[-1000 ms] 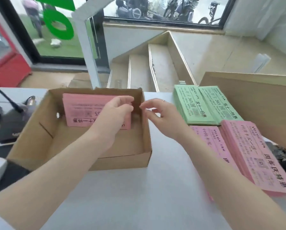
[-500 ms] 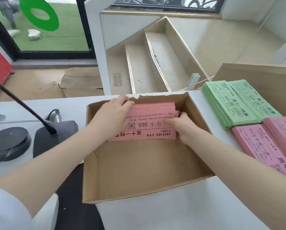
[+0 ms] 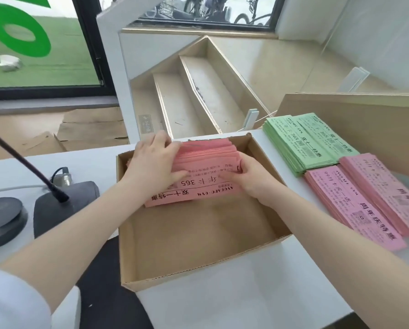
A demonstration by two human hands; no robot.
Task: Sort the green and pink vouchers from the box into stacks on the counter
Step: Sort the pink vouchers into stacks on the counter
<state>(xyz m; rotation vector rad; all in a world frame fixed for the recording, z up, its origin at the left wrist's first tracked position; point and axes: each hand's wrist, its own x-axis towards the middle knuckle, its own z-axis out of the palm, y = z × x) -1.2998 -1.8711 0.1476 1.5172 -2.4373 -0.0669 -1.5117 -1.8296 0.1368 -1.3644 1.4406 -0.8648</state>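
Observation:
An open cardboard box point(image 3: 198, 279) sits on the white counter point(image 3: 246, 305). A thick bundle of pink vouchers point(image 3: 206, 160) leans against the box's far wall. My left hand point(image 3: 153, 162) grips the bundle's left end, with fingers over its top edge. At the bundle's right end my right hand point(image 3: 248, 176) grips it, thumb on the printed face. To the right of the box lie two green voucher stacks point(image 3: 310, 143) and, nearer me, two pink stacks point(image 3: 369, 198).
A gooseneck microphone on a dark base point(image 3: 63, 203) and a round black disc point(image 3: 2, 214) stand left of the box. A large cardboard sheet point(image 3: 364, 122) leans behind the stacks at the right. Beyond the counter a staircase point(image 3: 198, 96) drops away.
My right hand went into the box and took hold of the pink bundle's right end. Both hands now hold it, and its top edges have fanned out. The camera has come closer.

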